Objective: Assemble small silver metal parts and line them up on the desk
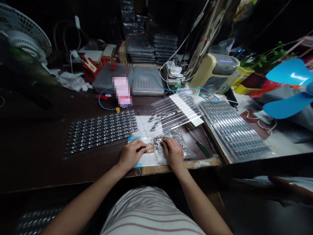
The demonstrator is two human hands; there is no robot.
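Observation:
My left hand [132, 153] is closed in a pinch on a small shiny metal part [147, 147], held at a small tan block [150, 149] on a white sheet [148, 160]. My right hand [174, 152] reaches over a clear plastic bag [188, 153] of small metal parts [157, 142]. Its fingers are drawn together at the pile; what they hold, if anything, is too small to make out. Behind the hands lies a clear ribbed tray [168, 112] with several dark pieces in it. Left of it stand rows of black strips [102, 132] carrying shiny metal parts.
A green-handled screwdriver [204, 149] lies right of the bag. Farther right is a filled clear tray [236, 130]. A blue cable [156, 80] crosses the back near grey cases [148, 81]. A blue-bladed fan [286, 94] stands right, a white fan [26, 36] left. The table edge runs before my body.

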